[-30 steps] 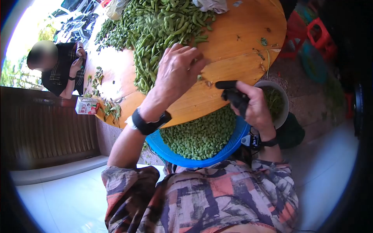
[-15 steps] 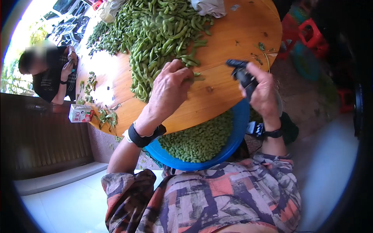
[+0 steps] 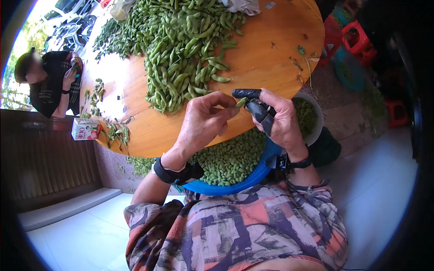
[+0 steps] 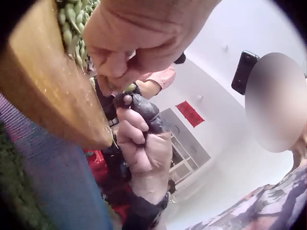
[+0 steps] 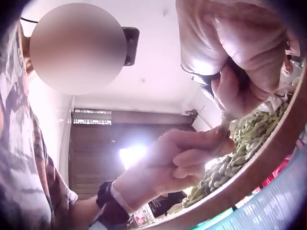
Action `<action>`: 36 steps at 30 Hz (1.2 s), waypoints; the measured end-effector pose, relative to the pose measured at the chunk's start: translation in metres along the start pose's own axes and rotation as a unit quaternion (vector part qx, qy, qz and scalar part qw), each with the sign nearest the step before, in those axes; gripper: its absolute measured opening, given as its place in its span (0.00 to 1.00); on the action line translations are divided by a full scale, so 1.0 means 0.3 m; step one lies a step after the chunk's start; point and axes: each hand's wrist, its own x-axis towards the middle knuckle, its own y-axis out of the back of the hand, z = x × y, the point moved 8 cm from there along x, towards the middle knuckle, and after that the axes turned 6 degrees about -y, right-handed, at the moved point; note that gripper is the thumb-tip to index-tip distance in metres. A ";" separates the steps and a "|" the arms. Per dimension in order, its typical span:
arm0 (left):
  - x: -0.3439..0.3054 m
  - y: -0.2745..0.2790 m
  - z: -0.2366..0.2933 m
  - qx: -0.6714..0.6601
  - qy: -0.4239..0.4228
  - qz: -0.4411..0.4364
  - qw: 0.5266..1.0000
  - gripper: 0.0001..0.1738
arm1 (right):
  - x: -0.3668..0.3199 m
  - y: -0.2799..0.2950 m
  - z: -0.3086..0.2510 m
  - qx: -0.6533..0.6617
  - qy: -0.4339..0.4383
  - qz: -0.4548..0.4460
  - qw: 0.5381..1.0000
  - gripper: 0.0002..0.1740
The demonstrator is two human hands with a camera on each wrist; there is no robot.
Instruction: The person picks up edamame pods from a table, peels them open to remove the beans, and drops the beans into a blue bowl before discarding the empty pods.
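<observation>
A green soybean pod (image 3: 242, 102) is between the two hands above the table's near edge. My left hand (image 3: 203, 119) pinches one end of it with thumb and forefinger. Black coverings (image 3: 258, 109) wrap the thumb and a finger of my right hand (image 3: 285, 121), which grips the pod's other end with its remaining fingers curled. In the left wrist view, a bit of the pod (image 4: 129, 88) shows at the black-covered fingertips. Below the hands, a blue basin (image 3: 221, 189) holds many shelled green beans (image 3: 233, 160). A large heap of whole pods (image 3: 181, 54) lies beyond the left hand.
The round wooden table (image 3: 266, 54) carries leafy scraps (image 3: 118, 133) and a drink carton (image 3: 86, 129) at left. A pale bucket (image 3: 320, 119) with green scraps stands right of the basin. Red stools (image 3: 355, 38) are farther right. Another person (image 3: 49, 86) sits across at left.
The left hand reached to the heap's near edge, then came back right with a pod. My right hand moved away and up, then returned left to meet it.
</observation>
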 end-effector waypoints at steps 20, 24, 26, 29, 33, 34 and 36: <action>-0.127 -0.077 -0.096 -0.303 0.072 -0.048 0.949 0.06 | -0.050 -0.028 -0.024 -0.031 0.094 -0.064 0.993 0.14; -0.133 -0.115 -0.115 -0.422 0.059 -0.122 0.897 0.11 | -0.078 -0.064 0.019 0.202 -0.070 -0.142 0.966 0.12; -0.141 -0.121 -0.130 -0.435 0.065 -0.130 0.889 0.13 | -0.093 -0.082 0.078 0.327 -0.130 -0.171 0.920 0.11; -0.143 -0.121 -0.139 -0.431 0.052 -0.128 0.891 0.13 | -0.090 -0.080 0.045 0.225 -0.099 -0.181 0.952 0.12; -0.134 -0.104 -0.109 -0.340 0.030 -0.051 0.939 0.07 | -0.074 -0.036 -0.001 0.003 0.038 -0.077 0.996 0.12; -0.131 -0.077 -0.095 -0.282 -0.012 0.000 0.959 0.07 | -0.078 -0.035 0.012 0.011 -0.002 -0.077 0.997 0.11; -0.131 -0.056 -0.103 -0.244 -0.009 0.027 0.969 0.08 | -0.089 -0.038 0.023 0.018 -0.045 -0.078 0.996 0.10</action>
